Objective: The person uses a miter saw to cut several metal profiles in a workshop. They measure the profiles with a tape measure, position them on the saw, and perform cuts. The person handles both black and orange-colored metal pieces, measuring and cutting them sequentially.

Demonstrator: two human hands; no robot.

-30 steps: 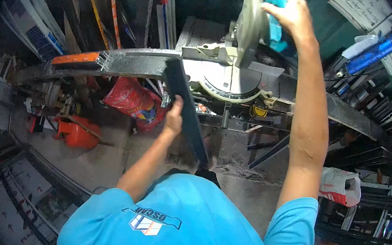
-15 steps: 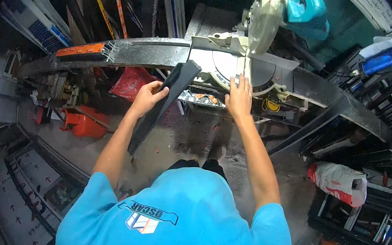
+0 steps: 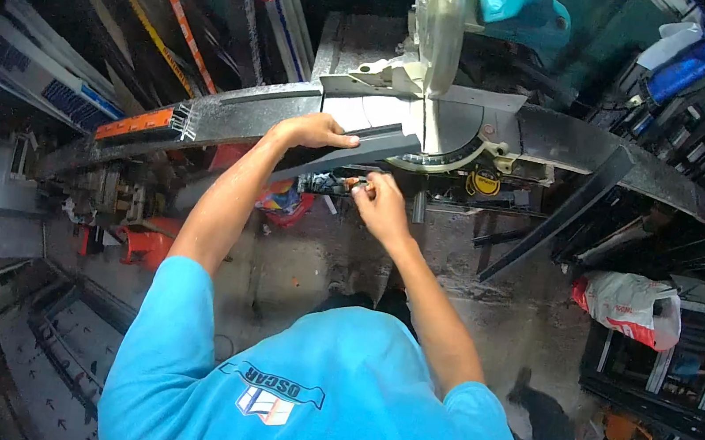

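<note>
plainly, the left grip (image 3: pixel 312 132) holds the dark profile (image 3: pixel 380 146) from above; the profile runs out past that grip both ways, its right end at the miter saw (image 3: pixel 440 45); the right grip (image 3: pixel 385 208) curls just nearer the body; whether it holds anything, i cannot tell
</note>
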